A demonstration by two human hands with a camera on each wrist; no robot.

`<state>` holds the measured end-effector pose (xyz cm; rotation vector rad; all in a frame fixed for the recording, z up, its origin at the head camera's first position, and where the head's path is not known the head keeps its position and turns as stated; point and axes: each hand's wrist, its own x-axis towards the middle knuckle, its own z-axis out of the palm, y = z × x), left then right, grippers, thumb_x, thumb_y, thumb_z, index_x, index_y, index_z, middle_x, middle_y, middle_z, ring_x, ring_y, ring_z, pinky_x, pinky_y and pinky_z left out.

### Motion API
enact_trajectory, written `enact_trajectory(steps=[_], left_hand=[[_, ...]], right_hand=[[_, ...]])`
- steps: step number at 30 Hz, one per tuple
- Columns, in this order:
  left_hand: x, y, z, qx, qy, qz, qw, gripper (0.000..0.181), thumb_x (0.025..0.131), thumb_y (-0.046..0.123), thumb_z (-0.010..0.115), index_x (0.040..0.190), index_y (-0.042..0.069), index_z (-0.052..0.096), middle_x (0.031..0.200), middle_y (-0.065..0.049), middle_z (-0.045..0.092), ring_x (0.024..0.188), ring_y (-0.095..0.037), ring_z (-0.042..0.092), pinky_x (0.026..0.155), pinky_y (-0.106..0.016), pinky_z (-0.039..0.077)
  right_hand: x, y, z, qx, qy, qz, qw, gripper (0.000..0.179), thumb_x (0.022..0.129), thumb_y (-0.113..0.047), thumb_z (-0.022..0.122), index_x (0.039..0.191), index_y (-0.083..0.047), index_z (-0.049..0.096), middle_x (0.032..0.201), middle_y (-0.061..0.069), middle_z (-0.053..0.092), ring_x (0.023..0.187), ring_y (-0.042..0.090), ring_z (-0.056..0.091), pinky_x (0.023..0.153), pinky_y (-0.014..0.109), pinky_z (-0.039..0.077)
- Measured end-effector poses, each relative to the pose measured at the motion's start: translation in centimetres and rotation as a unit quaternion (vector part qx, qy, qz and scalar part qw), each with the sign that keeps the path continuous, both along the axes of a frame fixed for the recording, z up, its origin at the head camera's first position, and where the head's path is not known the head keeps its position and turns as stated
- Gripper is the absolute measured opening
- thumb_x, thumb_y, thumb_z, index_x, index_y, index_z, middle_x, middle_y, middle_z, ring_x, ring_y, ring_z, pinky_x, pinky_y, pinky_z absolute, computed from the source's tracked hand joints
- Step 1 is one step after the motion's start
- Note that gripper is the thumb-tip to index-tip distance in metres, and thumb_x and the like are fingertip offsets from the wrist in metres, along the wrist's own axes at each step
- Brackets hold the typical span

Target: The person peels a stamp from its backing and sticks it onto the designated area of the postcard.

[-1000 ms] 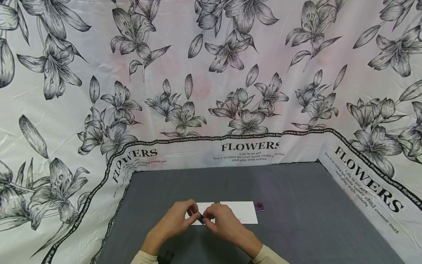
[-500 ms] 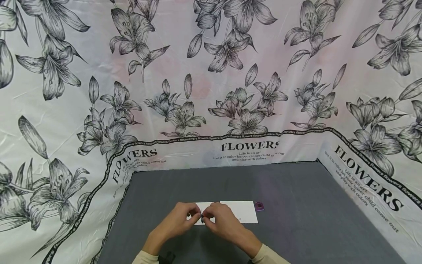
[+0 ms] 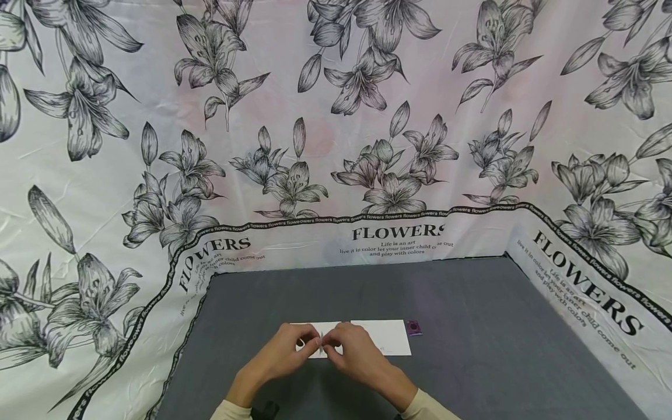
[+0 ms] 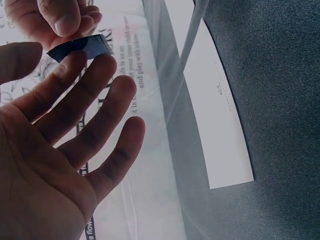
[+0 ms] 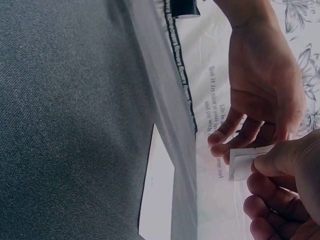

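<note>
A small flat sachet (image 3: 322, 343) with serrated edges is between my two hands. In the left wrist view the sachet (image 4: 92, 47) shows a dark blue face; its other side looks pale in the right wrist view. My right hand (image 5: 285, 185) pinches it between thumb and curled fingers. My left hand (image 3: 286, 350) holds the other end at its fingertips, with the remaining fingers spread, as the left wrist view shows. From the head view, my right hand (image 3: 359, 353) is directly opposite. Both hands are raised over a white paper strip (image 3: 380, 336).
Just off the strip's right end lies a small purple square packet (image 3: 413, 328) with a round mark. Grey cloth (image 3: 499, 338) covers the table. Flower-printed fabric (image 3: 399, 242) walls off the back and sides. A black device (image 3: 266, 410) sits by the left wrist.
The sachet has turned between the fingertips: its dark face showed in the head view before, and now only a thin pale sliver does. Both hands have stayed nearly in place.
</note>
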<state>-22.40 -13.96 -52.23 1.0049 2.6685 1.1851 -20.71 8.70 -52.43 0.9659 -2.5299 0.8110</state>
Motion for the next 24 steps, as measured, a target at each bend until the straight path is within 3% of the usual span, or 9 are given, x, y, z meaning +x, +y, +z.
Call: enact_trajectory(steps=[18, 24], left_hand=[[0.18, -0.02, 0.04, 0.0, -0.006, -0.005, 1.0, 0.014, 0.11, 0.018, 0.064, 0.104, 0.021, 0.076, 0.1, 0.001, 0.08, 0.089, 0.001, 0.069, 0.088, -0.044, 0.062], [0.2, -0.05, 0.07, 0.001, -0.007, -0.005, 1.0, 0.014, 0.11, 0.017, 0.065, 0.104, 0.021, 0.077, 0.101, -0.002, 0.08, 0.09, 0.0, 0.07, 0.086, -0.04, 0.061]], right_hand=[[0.08, -0.12, -0.1, -0.009, -0.022, 0.001, 0.9997, 0.004, 0.096, -0.011, 0.082, 0.097, -0.012, 0.086, 0.085, -0.007, 0.076, 0.081, 0.002, 0.064, 0.08, 0.028, 0.056], [0.15, -0.17, 0.1, -0.016, -0.032, 0.001, 0.9994, 0.003, 0.097, -0.012, 0.082, 0.096, -0.013, 0.085, 0.085, -0.008, 0.076, 0.081, 0.003, 0.065, 0.081, 0.028, 0.056]])
